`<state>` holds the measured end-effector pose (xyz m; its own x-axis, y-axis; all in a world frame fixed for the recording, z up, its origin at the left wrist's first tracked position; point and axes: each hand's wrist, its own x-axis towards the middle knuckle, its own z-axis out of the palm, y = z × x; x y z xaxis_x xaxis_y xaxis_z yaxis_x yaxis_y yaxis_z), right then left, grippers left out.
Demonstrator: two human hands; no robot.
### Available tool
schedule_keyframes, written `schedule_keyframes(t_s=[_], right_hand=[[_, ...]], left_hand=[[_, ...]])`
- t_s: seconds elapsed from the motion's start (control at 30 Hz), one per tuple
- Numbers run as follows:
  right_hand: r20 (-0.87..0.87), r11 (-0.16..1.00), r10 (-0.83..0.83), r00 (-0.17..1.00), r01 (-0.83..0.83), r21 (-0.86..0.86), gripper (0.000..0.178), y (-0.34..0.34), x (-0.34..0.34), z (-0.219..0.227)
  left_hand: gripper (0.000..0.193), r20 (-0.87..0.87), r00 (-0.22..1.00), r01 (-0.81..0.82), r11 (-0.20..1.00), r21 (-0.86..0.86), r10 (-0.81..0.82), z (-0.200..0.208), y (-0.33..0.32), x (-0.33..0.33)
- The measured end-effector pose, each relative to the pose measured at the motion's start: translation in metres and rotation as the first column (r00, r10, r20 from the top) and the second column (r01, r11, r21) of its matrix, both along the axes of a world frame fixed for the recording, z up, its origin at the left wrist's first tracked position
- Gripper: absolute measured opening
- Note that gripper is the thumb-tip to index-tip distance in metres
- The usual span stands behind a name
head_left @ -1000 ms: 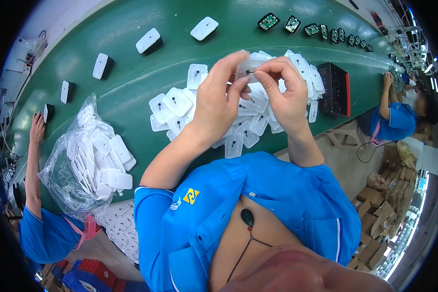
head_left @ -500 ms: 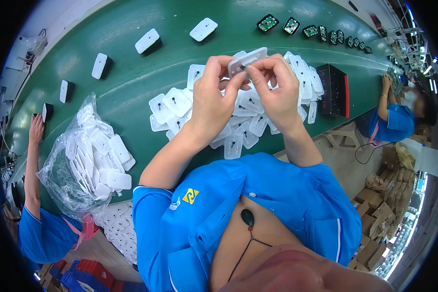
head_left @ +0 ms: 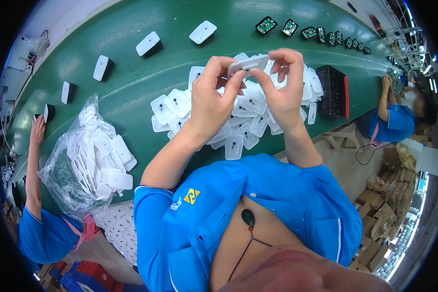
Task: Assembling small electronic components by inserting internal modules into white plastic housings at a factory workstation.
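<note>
A white plastic cover (head_left: 252,63) with rounded corners is held tilted above the bench. My left hand (head_left: 213,95) pinches its left end between thumb and curled fingers. My right hand (head_left: 284,90) grips the other side, its thumb pressed near a small dark part on the cover and its index finger at the right edge; the other fingers are bent and apart. Below and around both hands lies a loose heap of similar white covers (head_left: 178,102), many with a short black piece in the middle. My fingers partly hide the held cover.
A clear plastic bag of white covers (head_left: 100,155) lies at left. White-topped black boxes (head_left: 203,32) line the far left; black housings with green boards (head_left: 266,25) line the far right. A black carton (head_left: 333,91) stands right. A co-worker's hand (head_left: 38,129) touches a box; another person sits right.
My right hand's fingers have lifted and spread from behind the cover toward its right edge. The cover has tipped and dropped slightly. The left hand keeps its pinch.
</note>
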<state>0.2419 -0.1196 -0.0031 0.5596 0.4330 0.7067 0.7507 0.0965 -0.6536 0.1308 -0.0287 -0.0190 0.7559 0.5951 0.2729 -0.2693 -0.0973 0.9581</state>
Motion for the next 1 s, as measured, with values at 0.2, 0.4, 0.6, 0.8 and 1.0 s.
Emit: schedule_keyframes(t_s=[0.2,0.4,0.6,0.8,1.0], right_hand=[[-0.259,0.936,0.201,0.945,-0.263,-0.234,0.022,-0.015,0.01,0.008],[-0.385,0.8,0.218,0.897,-0.39,-0.456,0.025,-0.02,0.019,0.014],[-0.55,0.859,0.244,0.799,-0.441,-0.259,0.02,-0.013,0.019,-0.001],[-0.448,0.832,0.277,0.85,-0.445,-0.331,0.023,0.018,0.109,-0.018],[0.548,0.34,-0.166,0.82,0.569,-0.749,0.034,0.082,0.204,-0.039]], left_hand=[[0.015,-0.049,0.998,0.038,0.998,0.046,-0.036,0.003,0.001,0.0],[0.014,-0.07,0.997,0.024,0.987,0.16,-0.013,-0.003,0.0,0.002],[0.014,0.046,0.999,0.006,0.988,-0.157,0.001,-0.001,0.006,0.003],[0.015,0.048,0.984,-0.165,0.974,-0.155,0.174,0.009,0.053,0.019],[0.017,-0.166,0.893,-0.279,0.804,0.525,0.418,0.009,0.153,0.083]])
